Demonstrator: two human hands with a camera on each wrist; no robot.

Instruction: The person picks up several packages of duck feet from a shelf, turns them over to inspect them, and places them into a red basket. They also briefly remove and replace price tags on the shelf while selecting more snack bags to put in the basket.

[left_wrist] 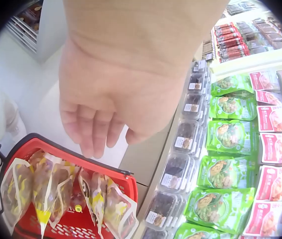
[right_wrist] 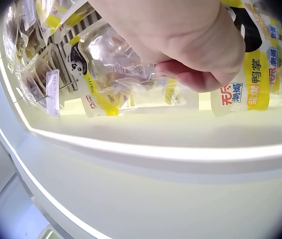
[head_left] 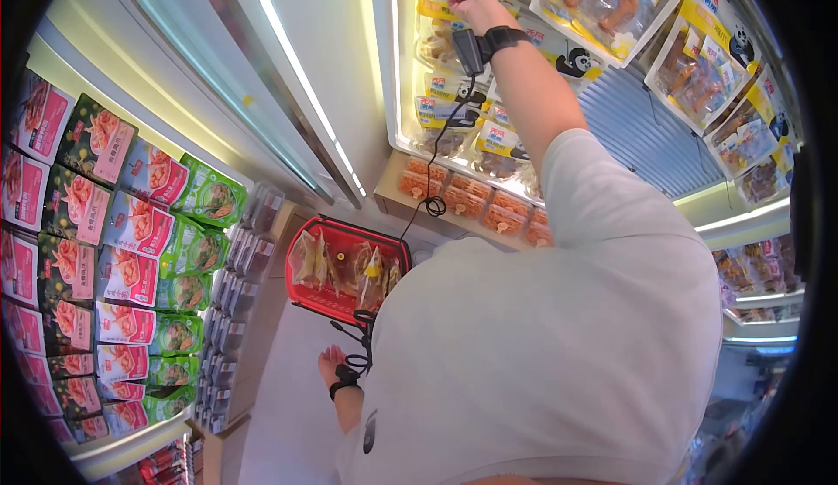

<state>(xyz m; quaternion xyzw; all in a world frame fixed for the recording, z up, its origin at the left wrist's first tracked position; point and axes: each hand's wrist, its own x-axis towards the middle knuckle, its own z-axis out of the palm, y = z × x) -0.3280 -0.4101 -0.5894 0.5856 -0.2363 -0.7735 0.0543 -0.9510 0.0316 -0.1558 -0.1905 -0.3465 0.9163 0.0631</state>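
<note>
My right hand [head_left: 476, 6] is inside the display case at the top of the head view. In the right wrist view its fingers [right_wrist: 195, 82] are curled beside a yellow-banded package [right_wrist: 258, 74]; whether they grip it is hidden. A clear package [right_wrist: 116, 64] lies on the other side of the hand. My left hand [left_wrist: 113, 97], with relaxed fingers and an empty palm, hangs near the red basket [left_wrist: 81, 162]. Several clear and yellow packages [left_wrist: 46, 186] stand in that basket. The head view shows the left hand [head_left: 332, 364] just below the basket [head_left: 325, 307].
Green pouches [head_left: 209, 192] and pink pouches [head_left: 131, 275] line the shelf on the left, with dark plastic boxes [head_left: 229, 323] along its edge. Orange-filled trays [head_left: 467, 195] sit below the case. A black cable [head_left: 432, 171] dangles from my right wrist. The case has a pale front rim [right_wrist: 156, 152].
</note>
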